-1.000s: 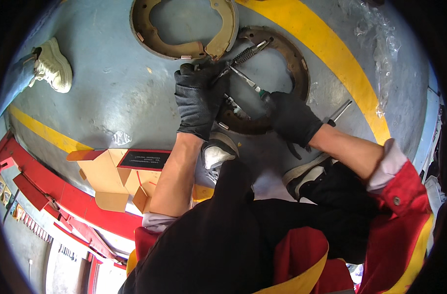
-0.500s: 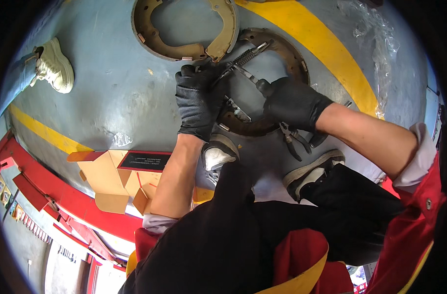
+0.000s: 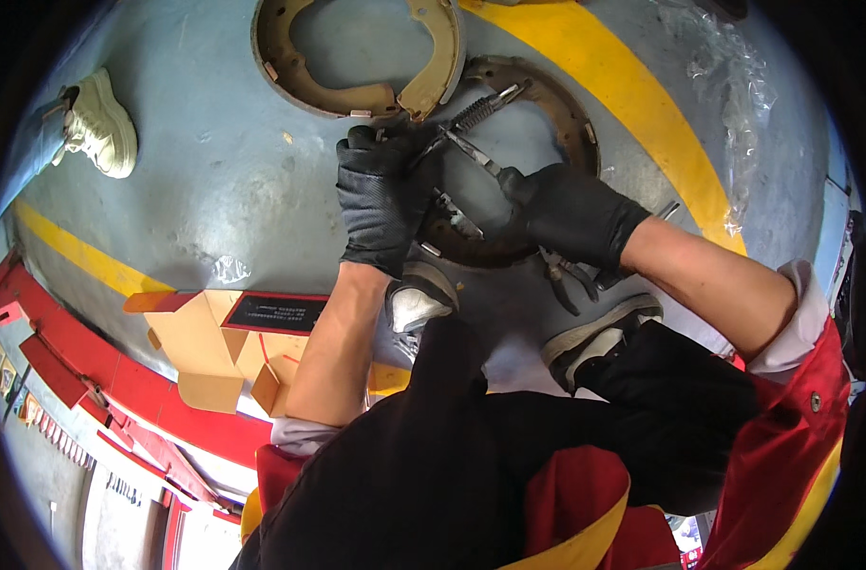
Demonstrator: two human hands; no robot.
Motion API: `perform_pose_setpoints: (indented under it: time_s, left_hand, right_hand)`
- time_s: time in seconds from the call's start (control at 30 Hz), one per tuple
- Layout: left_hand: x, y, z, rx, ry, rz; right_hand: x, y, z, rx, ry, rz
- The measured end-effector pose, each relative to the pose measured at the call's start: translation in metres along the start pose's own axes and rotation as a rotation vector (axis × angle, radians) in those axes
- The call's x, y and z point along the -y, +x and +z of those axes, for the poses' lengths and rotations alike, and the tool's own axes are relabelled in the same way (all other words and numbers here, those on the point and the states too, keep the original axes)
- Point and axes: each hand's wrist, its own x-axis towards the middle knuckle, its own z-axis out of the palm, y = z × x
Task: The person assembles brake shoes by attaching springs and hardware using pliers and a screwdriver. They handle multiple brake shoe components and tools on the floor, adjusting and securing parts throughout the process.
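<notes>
My left hand [image 3: 380, 195], in a black glove, is closed around the left side of a dark brown pair of brake shoes [image 3: 566, 119]. A rod with a coil spring [image 3: 473, 114] runs from the far shoe down to that hand. My right hand [image 3: 580, 211], also gloved, grips a tool with a flat metal shank [image 3: 473, 152]; its tip meets the spring rod beside my left fingers. My palm hides its handle. A toothed metal lever [image 3: 459, 217] shows inside the ring. Pliers [image 3: 568, 283] lie on the floor below my right hand, partly covered.
A second, lighter pair of brake shoes [image 3: 271, 43] lies just beyond. An open cardboard box [image 3: 205, 332] stands left of my left forearm, by a red frame [image 3: 119, 366]. Clear plastic wrap [image 3: 737, 104] lies at right, past a yellow floor line [image 3: 632, 95]. Another person's shoe [image 3: 102, 123] is at left.
My right hand has shifted slightly right and down with the metal tool, covering more of the pliers. My left hand keeps its hold in nearly the same place.
</notes>
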Motion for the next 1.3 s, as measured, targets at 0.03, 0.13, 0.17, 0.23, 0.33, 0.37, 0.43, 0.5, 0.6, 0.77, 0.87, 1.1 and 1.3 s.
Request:
perform_pose_setpoints:
  time_s: [0.03,0.13,0.17,0.23,0.33,0.37,0.43,0.5,0.6,0.77,0.87,1.1,1.3]
  left_hand:
    - [0.001,-0.001,0.001,-0.007,0.003,-0.012]
    - [0.001,-0.002,0.001,-0.018,0.044,0.012]
    - [0.001,0.0,0.001,-0.012,0.057,0.023]
    - [-0.001,0.001,0.0,0.001,0.081,0.044]
    - [-0.005,0.002,-0.002,-0.003,-0.026,0.008]
    - [-0.005,0.001,-0.002,-0.005,-0.008,0.01]
    - [-0.005,0.001,-0.002,-0.01,0.027,0.017]
    - [-0.007,0.002,-0.003,-0.007,0.019,0.023]
    - [-0.005,0.001,-0.002,-0.012,0.067,0.049]
    - [-0.004,0.0,-0.002,-0.016,0.055,0.035]
    - [-0.002,0.0,-0.002,0.008,0.065,0.032]
    - [0.003,0.001,0.001,0.017,0.049,0.019]
    - [0.007,0.001,0.004,0.044,0.002,0.027]
  right_hand:
    - [-0.001,0.001,-0.005,0.044,0.014,-0.01]
    - [-0.002,0.004,-0.008,0.131,-0.089,-0.076]
    - [-0.001,0.005,-0.009,0.152,-0.148,-0.102]
    - [0.0,0.006,-0.004,0.077,-0.143,-0.063]
    - [0.007,0.001,-0.006,0.089,-0.093,-0.041]
    - [0.009,0.0,-0.007,0.113,-0.069,-0.043]
    - [0.002,0.001,0.002,0.073,-0.089,-0.045]
    - [-0.002,0.002,0.005,0.053,-0.087,-0.024]
    - [0.005,0.001,-0.001,0.049,-0.106,-0.025]
    - [-0.015,0.008,0.021,-0.05,-0.425,-0.328]
    - [-0.027,0.004,0.06,-0.358,-0.029,-0.144]
    - [-0.02,0.005,0.048,-0.258,0.052,-0.012]
    - [-0.014,0.009,0.018,-0.022,-0.135,-0.073]
